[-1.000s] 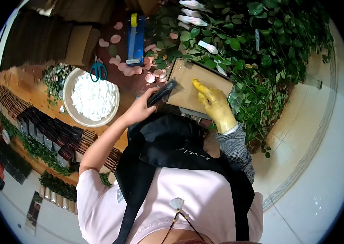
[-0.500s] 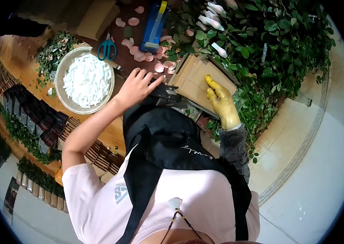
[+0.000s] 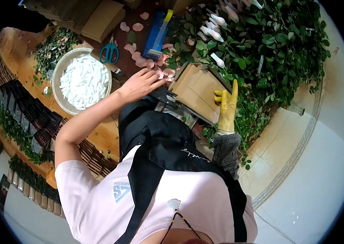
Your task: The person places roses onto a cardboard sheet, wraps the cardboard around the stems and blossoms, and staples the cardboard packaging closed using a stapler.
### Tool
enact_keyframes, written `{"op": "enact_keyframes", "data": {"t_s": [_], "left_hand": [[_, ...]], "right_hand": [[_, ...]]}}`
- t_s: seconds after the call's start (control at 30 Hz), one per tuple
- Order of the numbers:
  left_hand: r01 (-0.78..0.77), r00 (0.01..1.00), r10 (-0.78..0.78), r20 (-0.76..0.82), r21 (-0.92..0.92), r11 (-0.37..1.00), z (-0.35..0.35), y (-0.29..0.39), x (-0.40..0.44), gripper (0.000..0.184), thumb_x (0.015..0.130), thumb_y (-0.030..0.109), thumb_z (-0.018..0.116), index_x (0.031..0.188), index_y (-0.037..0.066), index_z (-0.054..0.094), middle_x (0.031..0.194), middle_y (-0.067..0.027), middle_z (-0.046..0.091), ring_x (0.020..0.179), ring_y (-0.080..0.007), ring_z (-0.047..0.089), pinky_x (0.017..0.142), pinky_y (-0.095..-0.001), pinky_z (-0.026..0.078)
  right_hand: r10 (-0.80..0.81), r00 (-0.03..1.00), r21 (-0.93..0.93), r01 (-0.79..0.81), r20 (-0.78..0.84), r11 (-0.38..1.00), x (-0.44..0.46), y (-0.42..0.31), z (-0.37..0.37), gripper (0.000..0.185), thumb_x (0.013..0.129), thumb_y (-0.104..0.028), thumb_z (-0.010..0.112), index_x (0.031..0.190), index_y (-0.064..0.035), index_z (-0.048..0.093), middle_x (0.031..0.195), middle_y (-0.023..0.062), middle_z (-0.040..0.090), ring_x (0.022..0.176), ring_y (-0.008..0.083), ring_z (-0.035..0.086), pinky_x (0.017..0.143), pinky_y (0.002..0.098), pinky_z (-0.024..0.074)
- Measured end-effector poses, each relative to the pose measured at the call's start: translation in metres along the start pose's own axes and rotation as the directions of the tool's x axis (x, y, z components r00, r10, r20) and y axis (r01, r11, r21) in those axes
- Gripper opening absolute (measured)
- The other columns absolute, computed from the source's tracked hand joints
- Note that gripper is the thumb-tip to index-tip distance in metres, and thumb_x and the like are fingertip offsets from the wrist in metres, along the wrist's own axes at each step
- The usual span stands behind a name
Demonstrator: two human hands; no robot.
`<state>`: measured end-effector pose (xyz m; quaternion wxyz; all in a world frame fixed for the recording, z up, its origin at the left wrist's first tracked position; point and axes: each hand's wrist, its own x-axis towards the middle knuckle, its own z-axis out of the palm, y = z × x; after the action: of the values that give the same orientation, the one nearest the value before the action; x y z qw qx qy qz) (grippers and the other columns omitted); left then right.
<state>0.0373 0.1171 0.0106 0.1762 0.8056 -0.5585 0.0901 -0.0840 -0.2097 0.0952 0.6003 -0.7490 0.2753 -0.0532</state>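
A piece of brown cardboard [image 3: 198, 87] lies on a dark-edged frame in front of my body. My right hand [image 3: 227, 107], in a yellow glove, is at the cardboard's right edge with its index finger stretched out and nothing visible in it. My left hand [image 3: 141, 85] is bare, its fingers spread over a black tool [image 3: 164, 96] at the cardboard's left side. Whether the palm touches the tool cannot be made out. Pink petals [image 3: 147, 62] lie just beyond my left hand.
A round tub of white pieces [image 3: 83, 81] stands at the left, teal scissors [image 3: 109, 52] beside it. A blue tape dispenser [image 3: 158, 34] lies farther back. Leafy stems [image 3: 276, 53] with white-wrapped flower heads [image 3: 212, 33] fill the right. Black bundles [image 3: 25, 110] line the far left.
My left hand has let go of the black tool's grip and lies with fingers spread over it. My right hand has slid from the cardboard's middle to its right edge. The view has shifted.
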Motion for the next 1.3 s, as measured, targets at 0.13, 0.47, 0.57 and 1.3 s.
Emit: {"op": "enact_keyframes", "data": {"t_s": [0.13,0.47,0.57,1.3], "left_hand": [[0.377,0.92,-0.288,0.264,-0.402,0.834,-0.01,-0.005,-0.022,0.068,0.068,0.001,0.067,0.134,0.011,0.057,0.113,-0.0108,0.064,0.104,-0.0346,0.062,0.098,-0.0423,0.049],[0.781,0.29,-0.01,0.957,-0.243,-0.576,-0.027,-0.009,0.045,0.028,0.097,0.017,0.059,0.116,-0.002,0.062,0.1,-0.0094,0.073,0.084,-0.0178,0.071,0.082,-0.0346,0.055],[0.843,0.285,0.101,0.953,-0.199,-0.5,-0.021,-0.016,0.079,0.031,0.101,0.022,0.053,0.122,0.001,0.06,0.101,-0.0079,0.075,0.085,-0.0187,0.072,0.083,-0.0349,0.054],[0.705,0.707,-0.527,0.472,-0.409,0.58,-0.082,0.082,0.09,0.086,0.083,0.019,0.071,0.146,-0.011,0.022,0.126,-0.0345,0.055,0.114,-0.0438,0.059,0.098,-0.0486,0.046]], "right_hand": [[0.222,0.975,-0.1,-0.223,-0.02,0.97,0.025,-0.016,0.005,0.046,0.105,-0.023,0.055,0.148,-0.0127,0.042,0.081,0.0034,0.064,0.065,0.006,0.055,0.059,0.0209,0.0459],[0.366,0.929,-0.087,-0.37,-0.053,0.925,-0.009,-0.022,0.021,0.032,0.104,-0.016,0.056,0.135,-0.0085,0.057,0.082,-0.0007,0.055,0.069,0.0052,0.051,0.06,0.0198,0.0453],[0.355,0.934,-0.089,-0.358,-0.05,0.929,-0.013,-0.016,0.02,0.033,0.103,-0.017,0.059,0.135,-0.0094,0.058,0.085,-0.0011,0.056,0.073,0.0057,0.054,0.062,0.0195,0.0457],[0.384,0.781,0.321,-0.574,0.493,0.753,-0.082,-0.06,0.021,0.052,0.1,-0.015,0.062,0.149,-0.0113,0.044,0.106,0.0025,0.063,0.085,0.0097,0.061,0.075,0.0224,0.051]]}}
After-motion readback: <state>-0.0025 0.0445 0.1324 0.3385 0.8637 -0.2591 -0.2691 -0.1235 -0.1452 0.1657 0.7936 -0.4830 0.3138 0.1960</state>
